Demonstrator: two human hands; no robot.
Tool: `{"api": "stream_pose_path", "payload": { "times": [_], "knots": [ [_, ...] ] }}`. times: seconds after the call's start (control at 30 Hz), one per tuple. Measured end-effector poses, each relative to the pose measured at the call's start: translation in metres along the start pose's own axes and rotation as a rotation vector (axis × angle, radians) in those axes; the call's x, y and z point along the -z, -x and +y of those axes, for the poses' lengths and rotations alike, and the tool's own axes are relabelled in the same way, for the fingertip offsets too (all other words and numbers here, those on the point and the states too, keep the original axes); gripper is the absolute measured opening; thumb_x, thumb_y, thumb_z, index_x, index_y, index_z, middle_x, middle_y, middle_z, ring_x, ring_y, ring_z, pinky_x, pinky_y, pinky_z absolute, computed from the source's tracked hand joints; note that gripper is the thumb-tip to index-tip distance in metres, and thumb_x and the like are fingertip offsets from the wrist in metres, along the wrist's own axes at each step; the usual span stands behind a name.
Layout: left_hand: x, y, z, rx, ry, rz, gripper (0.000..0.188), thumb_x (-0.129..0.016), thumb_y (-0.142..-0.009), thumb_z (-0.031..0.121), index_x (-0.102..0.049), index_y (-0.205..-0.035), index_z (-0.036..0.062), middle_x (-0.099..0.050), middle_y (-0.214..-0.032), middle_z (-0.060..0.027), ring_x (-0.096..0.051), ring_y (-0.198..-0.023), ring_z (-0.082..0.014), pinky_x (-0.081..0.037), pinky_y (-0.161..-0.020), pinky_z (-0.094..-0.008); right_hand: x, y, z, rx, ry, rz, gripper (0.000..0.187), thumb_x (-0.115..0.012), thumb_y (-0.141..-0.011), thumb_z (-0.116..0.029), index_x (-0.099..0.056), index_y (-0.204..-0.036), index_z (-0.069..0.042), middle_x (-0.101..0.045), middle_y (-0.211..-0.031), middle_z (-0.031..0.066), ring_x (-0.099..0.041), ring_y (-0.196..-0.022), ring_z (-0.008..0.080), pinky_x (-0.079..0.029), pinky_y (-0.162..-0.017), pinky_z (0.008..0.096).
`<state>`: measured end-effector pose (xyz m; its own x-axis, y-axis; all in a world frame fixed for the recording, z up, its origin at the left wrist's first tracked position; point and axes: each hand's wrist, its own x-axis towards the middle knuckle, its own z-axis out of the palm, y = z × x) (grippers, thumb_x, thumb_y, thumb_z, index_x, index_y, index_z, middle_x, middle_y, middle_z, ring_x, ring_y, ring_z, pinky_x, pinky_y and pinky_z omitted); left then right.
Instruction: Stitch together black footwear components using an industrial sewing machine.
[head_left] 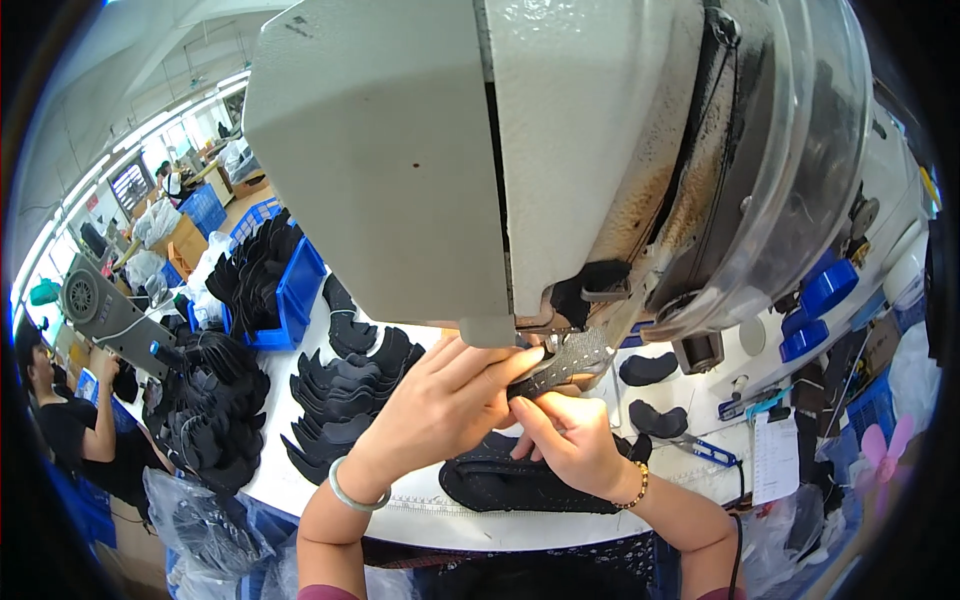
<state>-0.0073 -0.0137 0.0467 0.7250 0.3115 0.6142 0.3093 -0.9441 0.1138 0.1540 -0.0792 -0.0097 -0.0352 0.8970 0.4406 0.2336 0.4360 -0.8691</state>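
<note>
A curved shoe-upper piece (575, 360) in dark, speckled grey fabric sits under the head of a large industrial sewing machine (390, 170). My left hand (435, 400) lies against its left side, fingers bent and pressed to the fabric close to the needle area. At the near edge, my right hand (575, 445) pinches the same piece between thumb and fingers. The needle itself is hidden by the machine head and my fingers. Below my hands, a larger padded black piece (530, 487) rests on the white table (420, 515).
Overlapping black cut pieces (345, 400) lie left of my hands. Beyond stands a blue bin (302, 290) full of black parts. On the right are two small black pads (650, 369), a blue-handled cutter (712, 453) and a paper sheet (775, 460). A co-worker (85, 430) is at far left.
</note>
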Motion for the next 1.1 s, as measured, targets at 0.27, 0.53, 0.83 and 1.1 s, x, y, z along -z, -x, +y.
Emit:
{"api": "stream_pose_path", "payload": {
  "times": [0.27, 0.53, 0.83, 1.1],
  "knots": [
    [0.002, 0.002, -0.010, -0.038, 0.078, 0.001, 0.032, -0.066, -0.072, 0.003, -0.067, -0.104, 0.0085, -0.065, -0.109, -0.0037, -0.063, -0.095, -0.0230, -0.051, -0.081, -0.0323, 0.000, -0.004, 0.017, -0.118, -0.296, -0.081, 0.026, -0.052, -0.094, -0.012, -0.065, -0.076, 0.002, -0.068, -0.073, 0.0089, -0.059, -0.054, 0.0074, -0.043, -0.048, 0.0175],
    [0.004, 0.005, -0.012, -0.166, 0.035, -0.039, 0.035, -0.065, -0.076, 0.011, -0.060, -0.108, -0.0007, -0.059, -0.111, -0.0114, -0.059, -0.101, -0.0275, -0.051, -0.086, -0.0362, -0.002, -0.002, 0.015, -0.172, -0.392, -0.066, 0.024, -0.055, -0.093, -0.015, -0.066, -0.078, 0.001, -0.066, -0.070, 0.0037, -0.056, -0.053, 0.0052, -0.046, -0.050, 0.0188],
    [0.002, 0.005, -0.003, -0.132, -0.049, -0.049, 0.038, -0.067, -0.070, 0.011, -0.060, -0.105, -0.0015, -0.058, -0.109, -0.0106, -0.059, -0.093, -0.0243, -0.052, -0.079, -0.0336, 0.003, -0.002, 0.015, -0.187, -0.324, -0.142, 0.028, -0.048, -0.096, -0.012, -0.062, -0.076, 0.002, -0.066, -0.070, 0.0079, -0.060, -0.058, 0.0093, -0.048, -0.053, 0.0193],
    [0.000, 0.004, 0.003, -0.130, -0.064, -0.024, 0.035, -0.068, -0.066, 0.009, -0.059, -0.098, -0.0031, -0.057, -0.103, -0.0105, -0.058, -0.092, -0.0226, -0.051, -0.078, -0.0320, 0.010, -0.004, 0.013, -0.231, -0.389, -0.170, 0.028, -0.048, -0.095, -0.012, -0.061, -0.074, 0.002, -0.065, -0.068, 0.0099, -0.061, -0.056, 0.0119, -0.048, -0.052, 0.0214]
  ]
}}
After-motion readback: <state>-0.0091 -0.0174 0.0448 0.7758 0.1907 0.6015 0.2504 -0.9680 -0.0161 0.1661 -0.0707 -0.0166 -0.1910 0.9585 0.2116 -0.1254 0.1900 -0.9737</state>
